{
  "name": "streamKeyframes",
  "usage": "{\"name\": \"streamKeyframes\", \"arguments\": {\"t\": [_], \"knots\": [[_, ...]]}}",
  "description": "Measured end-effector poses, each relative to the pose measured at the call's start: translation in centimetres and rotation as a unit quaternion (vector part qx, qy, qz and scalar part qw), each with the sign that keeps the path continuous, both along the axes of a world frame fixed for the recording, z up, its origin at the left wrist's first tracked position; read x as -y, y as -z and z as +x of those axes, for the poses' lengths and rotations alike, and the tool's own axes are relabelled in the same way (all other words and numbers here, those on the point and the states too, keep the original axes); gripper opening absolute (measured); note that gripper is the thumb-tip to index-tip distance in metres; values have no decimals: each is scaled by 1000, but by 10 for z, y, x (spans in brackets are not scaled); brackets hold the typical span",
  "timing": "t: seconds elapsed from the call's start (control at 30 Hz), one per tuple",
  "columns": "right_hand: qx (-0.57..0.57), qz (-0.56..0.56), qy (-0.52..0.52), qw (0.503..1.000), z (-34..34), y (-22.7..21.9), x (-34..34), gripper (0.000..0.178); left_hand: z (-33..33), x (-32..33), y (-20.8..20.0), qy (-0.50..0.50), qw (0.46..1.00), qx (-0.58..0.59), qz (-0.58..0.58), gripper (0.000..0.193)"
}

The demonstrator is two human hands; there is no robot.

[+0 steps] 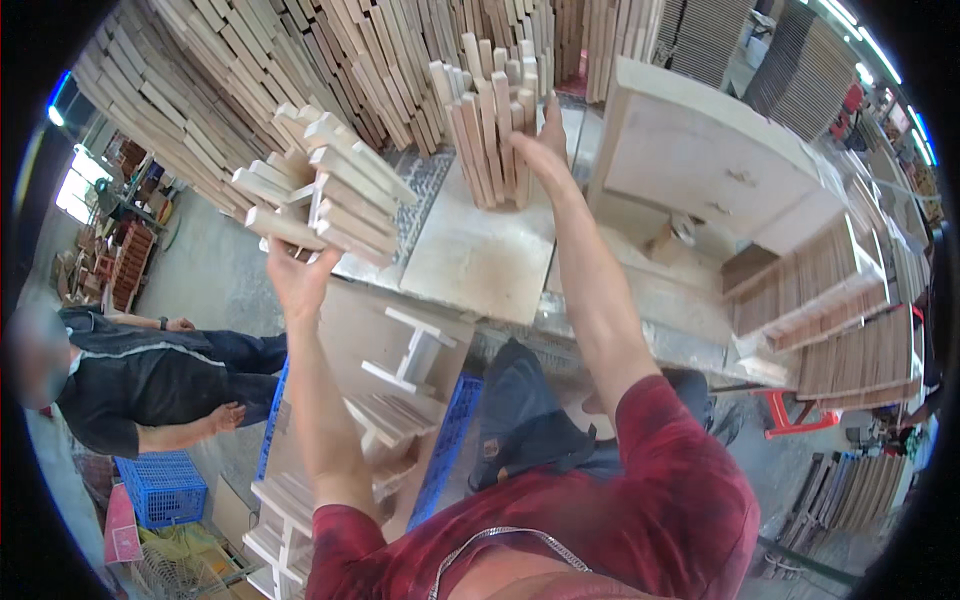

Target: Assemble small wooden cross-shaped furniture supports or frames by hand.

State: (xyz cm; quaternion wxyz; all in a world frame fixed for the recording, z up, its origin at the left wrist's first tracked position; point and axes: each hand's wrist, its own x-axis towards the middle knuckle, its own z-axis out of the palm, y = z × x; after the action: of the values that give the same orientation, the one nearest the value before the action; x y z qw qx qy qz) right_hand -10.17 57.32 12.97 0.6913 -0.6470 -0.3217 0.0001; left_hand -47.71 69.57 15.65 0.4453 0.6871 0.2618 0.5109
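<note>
At the left, a fanned bundle of pale wooden pieces point(355, 205), with crosspieces between some of them, stands at the bench's edge. My left hand point(298, 285) grips its near lower end, thumb on the close side and fingers partly hidden by the wood. An upright cluster of wooden slats point(490, 150) stands on the pale board point(480, 260) to the right of that bundle. Against the cluster's right side rests my right hand point(545, 150), its fingers stretched upward and its thumb apart.
Tall stacks of wooden slats point(250, 60) line the far side. A pale open box point(700, 150) stands at the right, beside slatted wooden stacks point(810, 290). Below, a blue-sided crate point(447, 450) holds H-shaped wooden pieces point(408, 350). Another person point(150, 370) is at the left.
</note>
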Motion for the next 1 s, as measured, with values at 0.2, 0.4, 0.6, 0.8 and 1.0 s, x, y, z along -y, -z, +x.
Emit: {"name": "streamKeyframes", "arguments": {"t": [0.2,0.4,0.6,0.8,1.0], "knots": [[47,-23,-63,997,29,25,-12,97,17,-46,-42,70,992,-60,86,58],[46,-53,-73,995,26,9,-13,102,46,-89,-76,90,985,-118,91,53],[17,-12,-117,993,40,14,-12,104,67,-125,-105,165,984,-7,61,54],[64,-59,-53,995,24,8,-9,103,69,-136,-135,204,976,2,72,61],[96,-76,-15,992,25,11,-2,102,135,-167,-166,274,960,12,63,48]]}}
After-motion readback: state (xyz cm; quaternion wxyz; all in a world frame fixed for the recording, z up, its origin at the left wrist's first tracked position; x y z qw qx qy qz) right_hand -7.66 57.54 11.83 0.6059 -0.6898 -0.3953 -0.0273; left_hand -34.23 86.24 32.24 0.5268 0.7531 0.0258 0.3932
